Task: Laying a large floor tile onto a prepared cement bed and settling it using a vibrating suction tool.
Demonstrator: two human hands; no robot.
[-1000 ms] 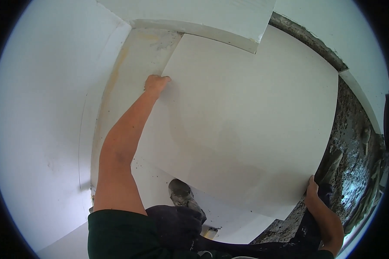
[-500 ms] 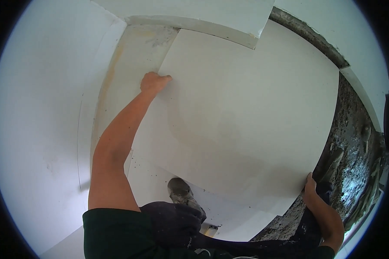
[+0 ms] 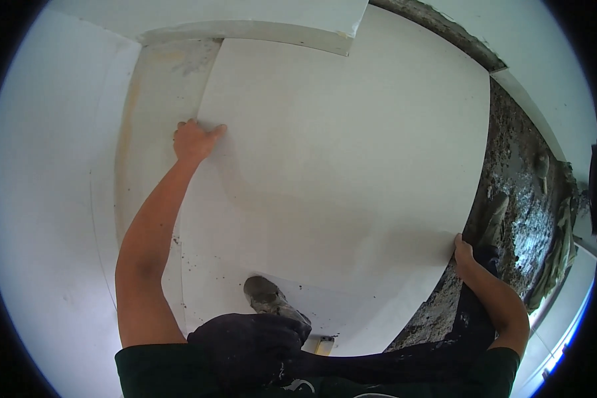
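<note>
A large pale tile [image 3: 338,152] lies across the middle of the floor. My left hand [image 3: 196,140] rests at its left edge, thumb spread out over the tile and fingers bent on the side of the neighbouring tile [image 3: 159,113]. At the right edge, near the lower corner, my right hand [image 3: 464,253] grips the tile; its fingertips are hidden at the edge. Beyond that edge is dark, rough mortar bed [image 3: 511,166].
My muddy shoe [image 3: 265,293] stands on the near tiles, where crumbs are scattered. A white wall [image 3: 53,172] rises at the left; a wall corner [image 3: 341,45] juts over the tile's far side. A trowel-like tool [image 3: 543,171] and crumpled cloth [image 3: 556,259] lie at right.
The view has shifted, so the tile and walls sit further left in it. My left hand's fingers have spread from a more closed shape. My right hand keeps its grip on the edge.
</note>
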